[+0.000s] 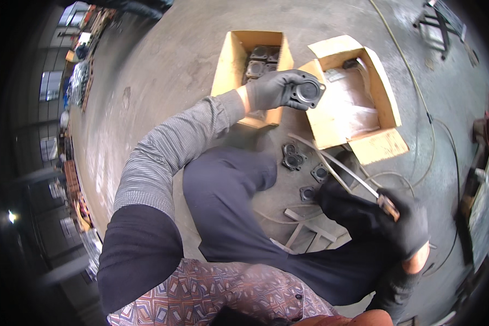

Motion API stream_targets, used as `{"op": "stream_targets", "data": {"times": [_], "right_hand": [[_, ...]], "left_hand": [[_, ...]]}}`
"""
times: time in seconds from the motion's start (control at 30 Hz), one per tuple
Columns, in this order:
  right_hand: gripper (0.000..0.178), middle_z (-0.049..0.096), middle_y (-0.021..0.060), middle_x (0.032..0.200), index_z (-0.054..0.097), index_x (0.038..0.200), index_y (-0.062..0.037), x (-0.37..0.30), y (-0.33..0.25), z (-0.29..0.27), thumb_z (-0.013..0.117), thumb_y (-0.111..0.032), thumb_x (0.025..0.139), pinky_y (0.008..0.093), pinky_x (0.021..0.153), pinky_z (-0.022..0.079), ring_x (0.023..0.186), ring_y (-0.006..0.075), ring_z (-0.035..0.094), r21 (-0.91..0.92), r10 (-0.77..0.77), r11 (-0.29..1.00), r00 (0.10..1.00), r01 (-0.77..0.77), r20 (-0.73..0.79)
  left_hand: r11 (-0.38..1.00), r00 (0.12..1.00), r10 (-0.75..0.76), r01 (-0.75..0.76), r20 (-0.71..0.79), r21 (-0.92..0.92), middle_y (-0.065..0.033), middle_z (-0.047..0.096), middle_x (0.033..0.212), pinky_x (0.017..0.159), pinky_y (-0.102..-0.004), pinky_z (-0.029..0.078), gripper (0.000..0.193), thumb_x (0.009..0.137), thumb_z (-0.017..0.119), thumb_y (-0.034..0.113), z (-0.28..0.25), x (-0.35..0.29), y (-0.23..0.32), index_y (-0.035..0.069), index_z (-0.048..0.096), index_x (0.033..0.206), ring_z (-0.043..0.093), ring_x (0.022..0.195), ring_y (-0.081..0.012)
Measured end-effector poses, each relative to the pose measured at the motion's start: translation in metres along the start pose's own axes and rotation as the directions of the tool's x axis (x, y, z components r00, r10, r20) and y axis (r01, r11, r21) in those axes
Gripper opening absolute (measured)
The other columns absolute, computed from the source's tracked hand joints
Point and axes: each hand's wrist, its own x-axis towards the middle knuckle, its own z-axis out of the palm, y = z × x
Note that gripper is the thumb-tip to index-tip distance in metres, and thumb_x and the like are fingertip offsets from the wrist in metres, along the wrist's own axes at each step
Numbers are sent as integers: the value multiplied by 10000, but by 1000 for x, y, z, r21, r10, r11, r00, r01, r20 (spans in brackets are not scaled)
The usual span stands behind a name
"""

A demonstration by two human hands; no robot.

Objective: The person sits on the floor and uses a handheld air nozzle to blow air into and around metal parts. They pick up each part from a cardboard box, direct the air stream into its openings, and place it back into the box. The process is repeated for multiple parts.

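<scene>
My left hand (274, 89), in a dark glove, is closed on a dark metal flange (308, 91) with a round recess and bolt-hole corners. It is raised between two cardboard boxes. At the lower right, my gloved right hand (410, 223) grips the brown handle of a long, thin silver tool (358, 176). Its blade points up and left toward the boxes, apart from the flange; motion blur hides its exact kind. Several similar flanges (293, 160) lie on the floor between my legs. More flanges (257, 68) fill part of the left cardboard box (225, 68).
The right cardboard box (388, 100) stands with flaps spread and clear plastic sheeting inside. A hose (413, 81) curves along the floor to its right. Near my feet lies a metal frame (309, 231). A dark stand (440, 27) is at the far right.
</scene>
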Motion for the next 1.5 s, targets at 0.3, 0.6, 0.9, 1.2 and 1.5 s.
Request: {"op": "stream_targets", "data": {"times": [0.3, 0.6, 0.9, 1.2, 1.5], "right_hand": [[291, 713, 189, 804, 741, 1160, 38, 18, -24, 0, 771, -38, 881, 367, 740, 559, 756, 223, 723, 142, 265, 954, 964, -263, 4], [350, 707, 96, 823, 742, 1176, 62, 47, -34, 2, 736, 2, 831, 293, 707, 527, 727, 137, 661, 210, 230, 942, 960, -261, 158], [346, 605, -17, 738, 706, 1251, 50, 52, -9, 6, 675, 46, 907, 214, 606, 432, 649, 43, 548, 382, 395, 855, 918, -350, -43], [350, 594, -12, 724, 705, 1264, 30, 56, -3, 6, 707, 33, 914, 227, 589, 417, 638, 44, 533, 285, 398, 879, 917, -382, 2], [330, 603, -8, 761, 703, 1250, 46, 57, 4, 3, 718, 28, 922, 221, 629, 432, 687, 44, 531, 267, 409, 874, 912, -406, 47]], "left_hand": [[925, 954, 181, -83, -238, 371, -110, 708, 1243, 874, -298, 630, 379, 1046, 598, 116, -30, -85, -49, 7, 593, 1409, 710, 1092, -172], [965, 968, 161, -194, -191, -175, -36, 682, 1067, 1025, -285, 511, 494, 1100, 605, 394, -47, -116, -96, 33, 603, 1437, 661, 1039, -130], [781, 518, 555, -57, -651, 621, -136, 764, 1144, 807, -346, 629, 301, 1052, 615, 168, -147, -138, -16, 3, 658, 1300, 759, 953, -218], [717, 776, 141, 347, -614, 604, -151, 760, 1065, 705, -353, 657, 394, 896, 763, 76, -208, -49, -48, -48, 690, 1263, 767, 881, -226], [-672, 863, -277, 139, -422, 727, -123, 773, 1245, 966, -395, 588, 325, 1015, 654, 303, -265, -21, -83, 258, 769, 1316, 745, 1149, -305]]}}
